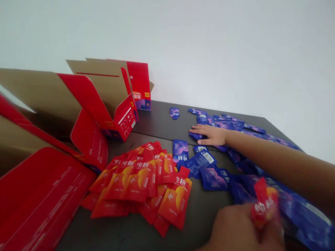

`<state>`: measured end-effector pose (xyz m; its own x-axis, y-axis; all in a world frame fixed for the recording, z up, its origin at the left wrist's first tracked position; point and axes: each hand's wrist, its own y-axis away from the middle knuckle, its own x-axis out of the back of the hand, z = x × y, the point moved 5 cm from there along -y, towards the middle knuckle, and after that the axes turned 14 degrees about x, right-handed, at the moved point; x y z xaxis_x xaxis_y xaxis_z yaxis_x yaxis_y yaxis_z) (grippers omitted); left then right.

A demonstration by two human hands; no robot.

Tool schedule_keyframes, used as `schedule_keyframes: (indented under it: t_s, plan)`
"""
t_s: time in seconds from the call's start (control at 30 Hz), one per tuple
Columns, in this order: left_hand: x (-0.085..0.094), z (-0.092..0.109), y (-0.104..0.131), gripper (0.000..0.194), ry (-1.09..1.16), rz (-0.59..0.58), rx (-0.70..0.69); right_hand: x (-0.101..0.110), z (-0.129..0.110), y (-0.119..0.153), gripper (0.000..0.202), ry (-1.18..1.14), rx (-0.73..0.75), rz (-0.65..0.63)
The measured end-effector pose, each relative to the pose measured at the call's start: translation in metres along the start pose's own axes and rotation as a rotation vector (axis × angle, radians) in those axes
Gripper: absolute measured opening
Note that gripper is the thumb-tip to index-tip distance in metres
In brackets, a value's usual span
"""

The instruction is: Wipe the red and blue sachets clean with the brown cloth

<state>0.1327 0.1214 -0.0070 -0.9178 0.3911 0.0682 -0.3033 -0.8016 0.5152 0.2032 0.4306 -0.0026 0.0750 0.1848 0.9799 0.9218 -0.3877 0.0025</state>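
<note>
Carefully, our left hand (pixel 235 226) grasps a red sachet (pixel 263 206), best pinched without crushing; our right hand (pixel 210 134), released and spread, should bear lightly on the blue sachets (pixel 202 118).

Glossy red pouches (pixel 138 176), matt dark tabletop (pixel 202 207)

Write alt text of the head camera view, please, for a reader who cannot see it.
A person's left hand holds a red-orange packet in the foreground, while the right hand spreads open over blue packets scattered on a dark table. To their left are piled red-orange packets and open red cardboard boxes.
</note>
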Motion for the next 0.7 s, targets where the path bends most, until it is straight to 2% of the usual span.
schedule_keyframes:
  t_s: [0.1,0.17,0.27,0.33,0.43,0.53,0.6,0.7]
  plan:
    - [-0.001,0.005,-0.003,0.029,0.003,0.001,-0.143,0.029,-0.016,0.024,0.081,-0.002,-0.056,0.118]
    - [0.0,0.006,-0.003,0.03,-0.009,0.016,-0.217,0.052,-0.036,0.06,0.076,0.002,-0.131,0.208]
    - [0.0,0.006,-0.002,0.032,-0.037,0.029,-0.265,0.075,-0.074,0.139,0.07,-0.008,-0.298,0.34]
    - [0.0,0.007,-0.002,0.03,-0.051,0.037,-0.277,0.074,-0.103,0.202,0.07,0.026,-0.428,0.375]
    - [0.0,0.009,-0.002,0.029,-0.096,0.064,-0.275,0.046,-0.141,0.298,0.076,0.163,-0.716,0.329]
    - [0.001,0.012,0.0,0.03,-0.124,0.072,-0.304,-0.004,-0.18,0.372,0.078,0.178,-0.99,0.318]
    - [0.001,0.013,0.0,0.031,-0.141,0.08,-0.318,-0.039,-0.209,0.395,0.085,0.117,-1.054,0.327]
    - [0.001,0.011,0.0,0.033,-0.175,0.1,-0.305,-0.076,-0.242,0.388,0.092,0.106,-0.997,0.247]
